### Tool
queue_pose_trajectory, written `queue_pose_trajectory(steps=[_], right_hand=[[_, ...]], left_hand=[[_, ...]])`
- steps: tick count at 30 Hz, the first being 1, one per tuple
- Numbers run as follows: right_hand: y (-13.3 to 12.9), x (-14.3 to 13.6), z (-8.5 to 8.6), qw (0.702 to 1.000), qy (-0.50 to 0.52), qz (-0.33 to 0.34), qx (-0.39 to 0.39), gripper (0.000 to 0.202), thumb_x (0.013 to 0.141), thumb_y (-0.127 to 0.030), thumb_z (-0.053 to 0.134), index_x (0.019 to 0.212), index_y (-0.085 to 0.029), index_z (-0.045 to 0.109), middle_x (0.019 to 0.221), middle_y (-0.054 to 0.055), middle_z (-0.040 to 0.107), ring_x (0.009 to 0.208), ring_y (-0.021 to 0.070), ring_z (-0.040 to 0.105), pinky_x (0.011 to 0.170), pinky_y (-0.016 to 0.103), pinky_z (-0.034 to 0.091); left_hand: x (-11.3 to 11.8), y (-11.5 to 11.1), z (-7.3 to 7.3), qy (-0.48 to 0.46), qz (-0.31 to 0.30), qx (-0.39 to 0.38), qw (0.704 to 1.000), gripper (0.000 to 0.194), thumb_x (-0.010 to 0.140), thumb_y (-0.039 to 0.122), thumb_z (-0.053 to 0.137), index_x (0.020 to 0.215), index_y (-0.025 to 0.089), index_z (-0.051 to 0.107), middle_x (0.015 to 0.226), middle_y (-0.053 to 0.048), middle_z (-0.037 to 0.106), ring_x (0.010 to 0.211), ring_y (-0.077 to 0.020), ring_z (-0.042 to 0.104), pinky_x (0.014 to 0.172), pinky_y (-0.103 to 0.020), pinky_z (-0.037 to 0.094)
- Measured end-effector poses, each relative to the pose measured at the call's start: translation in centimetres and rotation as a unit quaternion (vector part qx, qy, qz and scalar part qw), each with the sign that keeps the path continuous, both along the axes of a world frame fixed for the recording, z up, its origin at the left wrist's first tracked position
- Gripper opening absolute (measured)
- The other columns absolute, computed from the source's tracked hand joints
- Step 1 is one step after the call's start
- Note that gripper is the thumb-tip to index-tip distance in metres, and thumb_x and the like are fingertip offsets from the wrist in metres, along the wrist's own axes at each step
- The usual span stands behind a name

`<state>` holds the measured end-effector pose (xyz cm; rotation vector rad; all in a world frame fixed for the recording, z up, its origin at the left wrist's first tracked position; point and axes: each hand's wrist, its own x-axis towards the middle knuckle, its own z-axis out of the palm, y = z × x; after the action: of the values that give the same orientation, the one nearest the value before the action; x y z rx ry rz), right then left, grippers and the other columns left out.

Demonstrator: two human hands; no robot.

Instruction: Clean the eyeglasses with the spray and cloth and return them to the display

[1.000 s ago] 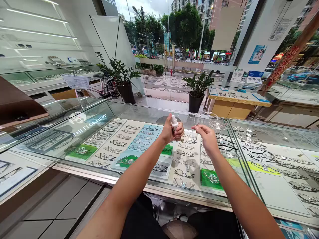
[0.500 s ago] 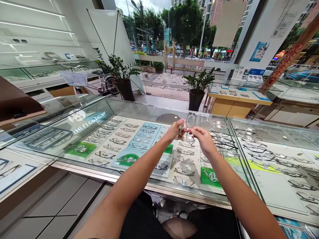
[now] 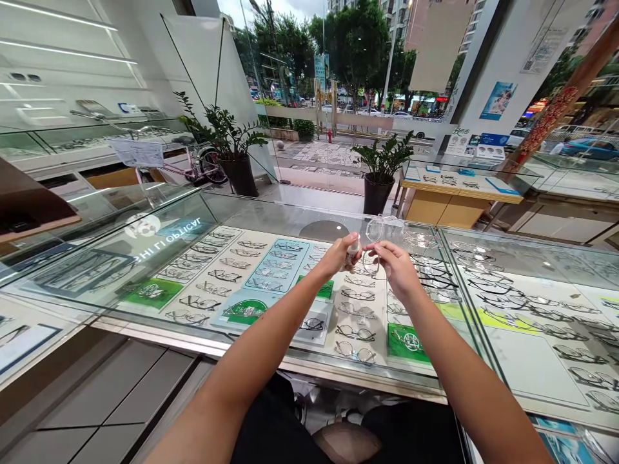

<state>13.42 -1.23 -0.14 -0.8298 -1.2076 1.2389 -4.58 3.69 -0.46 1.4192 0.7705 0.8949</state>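
Note:
Above the glass display counter, my right hand [image 3: 394, 261] pinches a pair of clear-framed eyeglasses [image 3: 374, 230] near the middle of the frame. One lens is above my fingertips and the other below, with a temple reaching to the right. Just left of it, my left hand [image 3: 341, 252] is wrapped around a small whitish spray bottle [image 3: 354, 247], mostly hidden by the fingers. Its top points toward the glasses, and the two hands are close together. Beneath them, rows of eyeglasses [image 3: 358, 294] lie inside the glass display counter [image 3: 271, 209].
Green cards [image 3: 409, 341] and a blue tray [image 3: 264, 278] lie among the frames under the glass. Past the counter stand two potted plants [image 3: 380, 187], a bicycle [image 3: 193, 164] and a wooden display table [image 3: 435, 206]. Another glass case [image 3: 532, 380] adjoins on the right.
The eyeglasses have turned in my right hand, so the lenses face differently and a temple now shows to the right. My left hand keeps its hold on the bottle. The view has shifted slightly.

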Motion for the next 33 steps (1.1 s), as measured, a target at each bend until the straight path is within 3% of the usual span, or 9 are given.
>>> queue_pose_trajectory(steps=[5, 9, 13, 18, 20, 22, 27, 30, 33], right_hand=[[0.3, 0.7, 0.6, 0.997, 0.062, -0.023, -0.029, 0.018, 0.082, -0.044, 0.079, 0.085, -0.027, 0.080, 0.101, 0.005, 0.078, 0.090, 0.0196, 0.061, 0.074, 0.031, 0.045], [0.4, 0.8, 0.8, 0.996, 0.065, -0.036, -0.043, 0.021, 0.078, -0.045, 0.081, 0.086, -0.026, 0.079, 0.101, 0.005, 0.077, 0.083, 0.0179, 0.059, 0.062, 0.029, 0.040], [0.4, 0.7, 0.8, 0.996, 0.066, -0.039, -0.041, 0.023, 0.078, -0.046, 0.081, 0.084, -0.025, 0.079, 0.100, 0.005, 0.077, 0.083, 0.0174, 0.060, 0.061, 0.028, 0.041], [0.3, 0.8, 0.9, 0.996, 0.070, -0.035, -0.036, 0.019, 0.080, -0.043, 0.080, 0.085, -0.025, 0.078, 0.099, 0.005, 0.078, 0.084, 0.0172, 0.061, 0.063, 0.029, 0.044], [0.4, 0.9, 0.8, 0.996, 0.071, -0.033, -0.035, 0.018, 0.080, -0.043, 0.079, 0.084, -0.026, 0.078, 0.100, 0.004, 0.078, 0.085, 0.0175, 0.062, 0.065, 0.029, 0.045], [0.5, 1.0, 0.7, 0.996, 0.070, -0.035, -0.035, 0.020, 0.080, -0.045, 0.080, 0.084, -0.026, 0.077, 0.101, 0.005, 0.078, 0.087, 0.0188, 0.063, 0.066, 0.030, 0.046], [0.7, 1.2, 0.4, 0.996, 0.067, -0.038, -0.040, 0.023, 0.078, -0.047, 0.081, 0.086, -0.026, 0.077, 0.104, 0.006, 0.078, 0.094, 0.0221, 0.066, 0.068, 0.032, 0.049], [0.7, 1.3, 0.4, 0.995, 0.079, -0.032, -0.045, 0.021, 0.078, -0.045, 0.082, 0.086, -0.026, 0.078, 0.104, 0.006, 0.078, 0.098, 0.0225, 0.065, 0.071, 0.032, 0.050], [0.7, 1.3, 0.4, 0.995, 0.085, -0.028, -0.047, 0.020, 0.079, -0.045, 0.082, 0.086, -0.027, 0.078, 0.104, 0.005, 0.078, 0.098, 0.0220, 0.065, 0.071, 0.032, 0.050]], left_hand=[[0.2, -0.4, 0.2, 0.059, -0.040, 0.016, 0.997, 0.062, 0.091, 0.073, 0.045, 0.065, 0.018, 0.054, 0.060, -0.002, 0.049, 0.052, -0.0113, 0.042, 0.050, -0.025, 0.032], [0.5, -0.3, -0.1, 0.096, -0.041, 0.029, 0.994, 0.060, 0.090, 0.073, 0.047, 0.066, 0.018, 0.053, 0.062, -0.002, 0.050, 0.055, -0.0117, 0.042, 0.050, -0.025, 0.031], [0.5, -0.3, -0.3, 0.136, -0.044, 0.059, 0.988, 0.059, 0.092, 0.069, 0.047, 0.062, 0.018, 0.050, 0.059, -0.001, 0.047, 0.052, -0.0102, 0.038, 0.051, -0.025, 0.030], [-0.3, 0.1, -0.1, 0.096, -0.046, 0.053, 0.993, 0.065, 0.091, 0.077, 0.046, 0.072, 0.017, 0.059, 0.067, -0.003, 0.056, 0.056, -0.0124, 0.049, 0.055, -0.026, 0.039], [-0.9, 1.1, -0.3, 0.055, -0.002, 0.062, 0.997, 0.066, 0.089, 0.081, 0.048, 0.078, 0.017, 0.061, 0.073, -0.005, 0.060, 0.061, -0.0143, 0.055, 0.060, -0.028, 0.044], [-1.7, 2.6, -0.9, 0.022, 0.091, 0.088, 0.992, 0.057, 0.089, 0.074, 0.055, 0.083, 0.018, 0.061, 0.081, -0.006, 0.062, 0.071, -0.0163, 0.058, 0.067, -0.028, 0.047], [-4.6, 6.8, -3.5, 0.107, 0.340, 0.121, 0.926, 0.017, 0.092, 0.038, 0.058, 0.096, 0.021, 0.056, 0.096, -0.005, 0.062, 0.090, -0.0194, 0.056, 0.081, -0.030, 0.043], [-6.2, 8.2, -4.8, 0.176, 0.404, 0.095, 0.893, 0.014, 0.093, 0.028, 0.057, 0.105, 0.022, 0.052, 0.110, -0.008, 0.060, 0.100, -0.0230, 0.055, 0.086, -0.033, 0.042], [-7.3, 8.6, -5.7, 0.219, 0.424, 0.095, 0.874, 0.014, 0.097, 0.030, 0.055, 0.106, 0.022, 0.049, 0.112, -0.010, 0.059, 0.099, -0.0238, 0.055, 0.084, -0.033, 0.042]])
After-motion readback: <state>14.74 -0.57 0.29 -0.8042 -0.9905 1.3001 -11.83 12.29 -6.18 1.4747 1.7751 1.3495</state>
